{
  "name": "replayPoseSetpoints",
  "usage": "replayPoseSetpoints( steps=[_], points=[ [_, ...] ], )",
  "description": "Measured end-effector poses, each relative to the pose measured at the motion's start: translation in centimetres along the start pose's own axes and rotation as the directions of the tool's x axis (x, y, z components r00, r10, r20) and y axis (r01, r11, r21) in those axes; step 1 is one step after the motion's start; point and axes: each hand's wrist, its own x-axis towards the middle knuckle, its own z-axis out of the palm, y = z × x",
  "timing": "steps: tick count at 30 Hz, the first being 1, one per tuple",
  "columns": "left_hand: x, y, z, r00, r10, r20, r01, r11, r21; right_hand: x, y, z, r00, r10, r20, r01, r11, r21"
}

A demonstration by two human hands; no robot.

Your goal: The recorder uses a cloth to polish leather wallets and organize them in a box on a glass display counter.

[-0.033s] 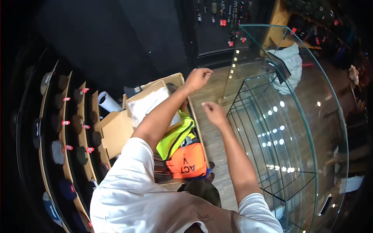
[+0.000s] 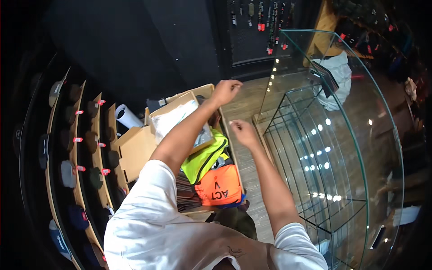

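My left hand (image 2: 225, 92) is raised over the far edge of an open cardboard carton (image 2: 204, 88), fingers curled; anything in them is too small to make out. My right hand (image 2: 243, 133) is beside the carton's right side, fingers bent, with a tiny pale spot at the fingertips that I cannot identify. Inside the carton lie a smaller box (image 2: 198, 141) with white and clear wrapping (image 2: 173, 114), a neon yellow item (image 2: 202, 159) with a black stripe and an orange item (image 2: 218, 184). An open cardboard flap (image 2: 135, 148) sticks out at the left, partly behind my left arm.
Wooden shelves (image 2: 96, 121) of caps with red tags line the left. A large glass display case (image 2: 342, 175) with black frames stands at the right, a white bundle (image 2: 335, 81) at its far end. A dark wall (image 2: 148, 40) and hanging straps (image 2: 270, 27) are ahead.
My right hand has shifted a little to the left, toward the carton. My left hand has moved very slightly left, and the view has shifted slightly.
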Motion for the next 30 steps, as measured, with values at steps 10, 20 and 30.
replayPoseSetpoints(
  steps=[10, 20, 30],
  points=[
    [-13.9, -9.3, -17.1, 0.957, -0.168, -0.237, 0.239, 0.917, 0.318, 2.1, 2.8, 11.9, 0.976, 0.182, 0.122, -0.141, 0.947, -0.288],
    [-25.3, -18.6, -31.8, 0.655, -0.714, -0.249, 0.746, 0.557, 0.366, -0.6, -0.8, 5.1, 0.806, 0.544, 0.231, -0.582, 0.8, 0.145],
    [-43.4, -31.2, -39.0, 0.762, -0.647, -0.015, 0.644, 0.76, -0.086, -5.8, -6.5, 1.4, 0.907, 0.417, 0.057, -0.412, 0.908, -0.078]
  ],
)
